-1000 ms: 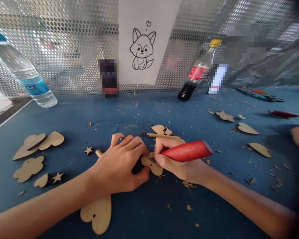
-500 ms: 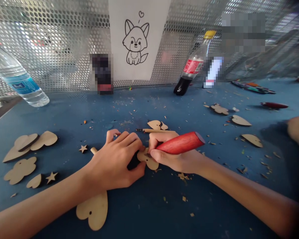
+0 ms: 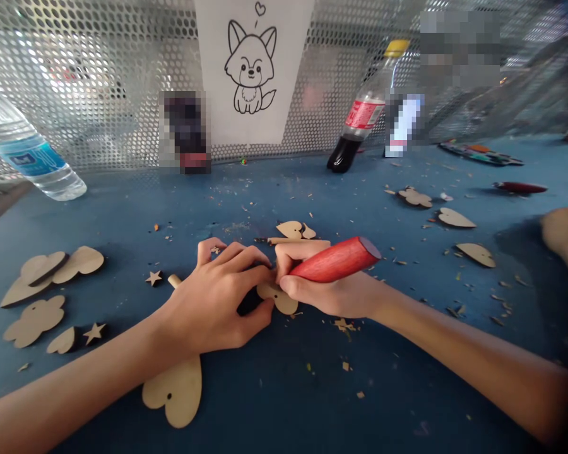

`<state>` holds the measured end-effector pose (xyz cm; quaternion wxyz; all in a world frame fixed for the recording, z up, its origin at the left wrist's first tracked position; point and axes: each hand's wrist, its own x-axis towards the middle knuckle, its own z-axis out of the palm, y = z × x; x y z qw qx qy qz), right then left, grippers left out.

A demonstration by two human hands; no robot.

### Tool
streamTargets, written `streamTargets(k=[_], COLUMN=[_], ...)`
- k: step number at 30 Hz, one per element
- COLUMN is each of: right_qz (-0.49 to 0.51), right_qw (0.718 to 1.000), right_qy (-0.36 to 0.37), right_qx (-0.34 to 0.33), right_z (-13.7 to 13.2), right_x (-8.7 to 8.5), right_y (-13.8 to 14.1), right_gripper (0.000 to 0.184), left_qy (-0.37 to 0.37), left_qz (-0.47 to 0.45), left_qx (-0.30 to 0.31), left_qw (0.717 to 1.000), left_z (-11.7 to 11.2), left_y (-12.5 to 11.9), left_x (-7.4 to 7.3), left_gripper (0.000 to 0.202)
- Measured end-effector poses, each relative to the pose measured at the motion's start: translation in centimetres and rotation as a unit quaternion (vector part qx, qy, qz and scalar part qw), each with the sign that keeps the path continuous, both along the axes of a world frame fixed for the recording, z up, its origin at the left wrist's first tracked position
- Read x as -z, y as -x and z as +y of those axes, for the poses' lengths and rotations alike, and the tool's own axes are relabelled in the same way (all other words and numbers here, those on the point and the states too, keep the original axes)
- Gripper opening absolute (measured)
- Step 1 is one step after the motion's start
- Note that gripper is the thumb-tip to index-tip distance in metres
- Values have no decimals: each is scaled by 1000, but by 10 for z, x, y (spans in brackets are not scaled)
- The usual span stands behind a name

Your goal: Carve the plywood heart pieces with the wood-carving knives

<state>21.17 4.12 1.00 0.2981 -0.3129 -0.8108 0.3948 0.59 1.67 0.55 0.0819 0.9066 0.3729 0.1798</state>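
My right hand [image 3: 322,287] is closed round the red wooden handle of a tool [image 3: 336,260], whose tip is hidden between my fingers. The tool's working end meets a small wooden cut-out [image 3: 278,297] lying on the blue table [image 3: 274,391]. My left hand [image 3: 218,299] is curled over that cut-out, with the thumb under its edge and the fingertips pressing it down. A larger wooden heart with a hole [image 3: 175,394] lies under my left forearm. A short wooden peg [image 3: 173,280] pokes out behind my left hand.
Wooden hearts, clouds and stars [image 3: 42,296] lie at the left; more cut-outs [image 3: 454,219] at the right. A water bottle [image 3: 28,157], a cola bottle [image 3: 360,120] and a fox drawing [image 3: 250,60] stand by the perforated metal wall. Another person's hand [image 3: 565,236] shows at the right edge. Wood chips litter the table.
The view has shifted, so everything sits lower-left in the picture. Both hands keep the same hold on the cut-out and the red-handled tool.
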Motion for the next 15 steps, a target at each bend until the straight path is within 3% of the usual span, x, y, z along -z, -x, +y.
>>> streamTargets(k=[15], right_qz=[-9], right_qw=[1000], right_qy=[-13], right_qx=[-13], right_z=[1], right_x=[1], right_y=[-1], right_gripper=[18], left_qy=[-3], left_qz=[0], left_qx=[7], left_qw=[1000], left_z=[1], left_y=[1], left_x=[1], left_gripper=[13])
